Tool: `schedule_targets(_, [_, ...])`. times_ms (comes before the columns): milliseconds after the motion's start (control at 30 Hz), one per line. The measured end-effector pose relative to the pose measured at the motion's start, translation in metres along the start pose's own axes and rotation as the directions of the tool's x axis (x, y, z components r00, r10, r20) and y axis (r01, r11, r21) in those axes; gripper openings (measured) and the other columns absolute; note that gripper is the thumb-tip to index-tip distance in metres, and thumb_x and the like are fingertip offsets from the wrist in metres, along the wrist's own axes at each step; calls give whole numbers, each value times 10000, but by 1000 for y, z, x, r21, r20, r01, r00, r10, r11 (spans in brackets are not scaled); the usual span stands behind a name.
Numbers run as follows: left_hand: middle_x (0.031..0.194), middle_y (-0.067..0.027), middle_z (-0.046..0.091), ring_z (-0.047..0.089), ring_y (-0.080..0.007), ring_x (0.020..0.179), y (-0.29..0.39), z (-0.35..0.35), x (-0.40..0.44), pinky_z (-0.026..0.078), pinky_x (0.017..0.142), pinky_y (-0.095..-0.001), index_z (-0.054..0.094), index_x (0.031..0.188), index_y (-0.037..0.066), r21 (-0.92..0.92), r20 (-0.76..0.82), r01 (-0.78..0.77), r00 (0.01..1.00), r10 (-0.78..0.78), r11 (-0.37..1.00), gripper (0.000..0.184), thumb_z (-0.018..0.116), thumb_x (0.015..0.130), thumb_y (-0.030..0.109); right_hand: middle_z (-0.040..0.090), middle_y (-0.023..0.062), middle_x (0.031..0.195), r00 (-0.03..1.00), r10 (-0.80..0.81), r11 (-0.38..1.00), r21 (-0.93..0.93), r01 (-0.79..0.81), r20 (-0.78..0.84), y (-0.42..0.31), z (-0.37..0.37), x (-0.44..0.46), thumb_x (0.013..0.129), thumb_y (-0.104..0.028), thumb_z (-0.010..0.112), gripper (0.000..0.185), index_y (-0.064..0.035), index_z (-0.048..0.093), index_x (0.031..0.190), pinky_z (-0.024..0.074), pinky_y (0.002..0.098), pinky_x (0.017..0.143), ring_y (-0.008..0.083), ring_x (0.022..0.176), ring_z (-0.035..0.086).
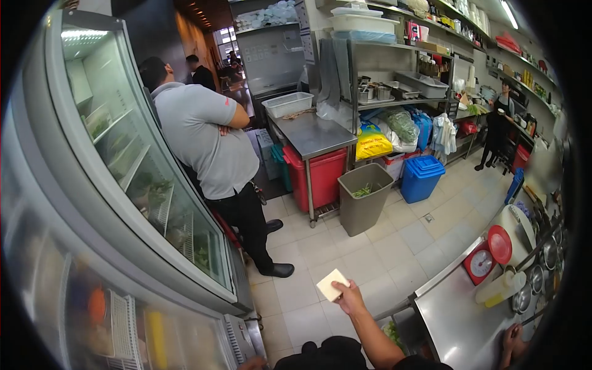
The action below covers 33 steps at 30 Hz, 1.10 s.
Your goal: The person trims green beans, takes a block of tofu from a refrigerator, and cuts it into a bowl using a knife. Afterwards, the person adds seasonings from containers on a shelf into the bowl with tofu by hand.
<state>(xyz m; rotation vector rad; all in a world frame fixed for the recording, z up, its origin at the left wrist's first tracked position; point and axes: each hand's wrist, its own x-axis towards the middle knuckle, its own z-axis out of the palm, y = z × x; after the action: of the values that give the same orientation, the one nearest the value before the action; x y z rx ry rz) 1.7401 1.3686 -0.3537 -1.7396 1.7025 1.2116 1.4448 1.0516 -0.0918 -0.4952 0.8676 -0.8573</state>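
My right hand (350, 298) is stretched out over the tiled floor, thumb on top, gripping a pale cream square block (332, 284). Whether this block is cheese, tofu or something else does not show. Only a sliver of my left hand (253, 363) appears at the bottom edge, close to the fridge side; its fingers are hidden. Left of me stands a glass-door fridge (157, 166) with bagged greens on its shelves. The steel counter (453, 314) lies to the right of my right forearm.
A person in a grey shirt (203, 135) stands beside the fridge, arms folded. Another person's hands (512, 339) rest at the right counter, near a red scale (481, 262). Ahead are a grey-brown bin (364, 209), a blue bin (422, 179) and a wheeled steel table (314, 135).
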Motion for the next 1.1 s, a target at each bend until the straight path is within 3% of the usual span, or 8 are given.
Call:
schedule_targets(133, [1348,-204,511,471,-285,1272,115,-221,26,382,1044,-374,408,1379,-36,-676,-483,-370,876,-4,637,691,567,925,460,599,117,1072,984,-176,973,152,176,-17,-43,31,66,833,-115,716,433,-38,444,1162,533,388,726,229,944,619])
schedule_targets(167, [1316,-141,534,507,-220,1211,156,-280,24,407,1011,-338,393,1394,-7,-785,-536,-516,843,43,342,638,612,927,369,604,109,1071,973,-230,953,197,230,-24,-61,41,81,843,-130,710,419,-44,451,1161,526,370,734,216,945,616])
schedule_targets(400, [1408,-93,404,373,-212,1314,340,-543,78,331,1068,-414,283,1424,32,-526,-850,-784,473,232,-329,795,649,876,478,600,66,999,901,-412,818,380,431,-136,-191,61,190,878,-206,695,379,-74,456,1141,477,280,713,152,862,577])
schedule_targets(567, [1257,-85,537,537,-191,1134,380,-632,169,452,958,-315,417,1335,6,-600,-788,-718,606,107,-354,513,597,948,291,592,106,1019,869,-458,696,532,482,-187,-254,54,258,854,-123,717,404,-60,423,1124,556,303,725,169,878,618])
schedule_targets(667, [1334,-116,464,480,-271,1225,494,-637,241,419,1019,-422,214,1459,30,-830,-538,-506,615,576,-234,1045,856,683,311,598,76,973,806,-512,671,448,591,-296,-280,43,295,841,-94,718,361,-68,445,1075,551,297,718,144,846,612])
schedule_targets(833, [1212,-133,561,554,-265,1114,449,-730,276,460,953,-403,452,1306,6,-793,-577,-298,647,498,-531,619,629,878,416,594,45,1016,774,-592,775,104,623,-225,-313,-38,332,867,-220,718,352,-33,512,1082,480,294,857,130,964,573])
schedule_targets(933, [1219,-119,580,575,-249,1103,478,-751,333,467,946,-376,466,1301,20,-775,-630,-511,667,397,-372,539,630,905,346,503,27,984,380,-729,672,-491,554,-570,-336,-104,338,818,-170,717,413,-29,516,1150,442,258,778,113,848,500])
schedule_targets(1100, [1105,-79,631,630,-200,968,492,-758,444,521,759,-320,527,1228,45,-918,-368,-396,828,423,-22,433,653,899,296,504,2,971,1,-780,458,-570,682,-625,-440,-201,293,814,-20,666,334,-34,534,1120,422,201,627,35,727,480])
